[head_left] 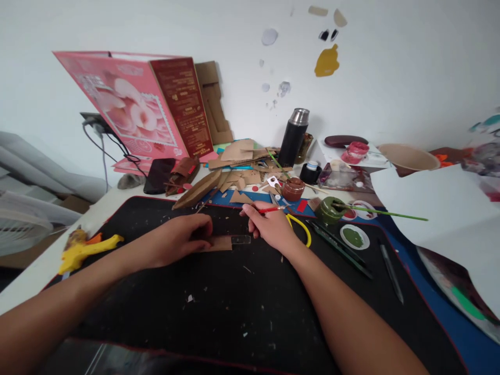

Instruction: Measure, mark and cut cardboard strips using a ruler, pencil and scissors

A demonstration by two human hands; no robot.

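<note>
My left hand point(187, 237) has its fingers curled and presses down a small piece of brown cardboard point(221, 244) on the black mat. A short clear ruler point(241, 239) lies along the cardboard's upper edge and sticks out to the right; its left end is hidden by my fingers. My right hand point(269, 226) is closed round a slim red pen-like tool point(269, 209), just above and right of the ruler. The tool's narrow end points right, and I cannot tell its exact kind. Yellow-handled scissors point(304, 232) lie beside my right wrist.
Cardboard scraps point(238, 156) pile up at the back near a black thermos point(294, 136). Open paint jars point(331, 209) and a lid of green paint point(354, 237) stand at the right. A yellow glue gun point(88, 250) lies left. Small scraps dot the black mat point(219, 312).
</note>
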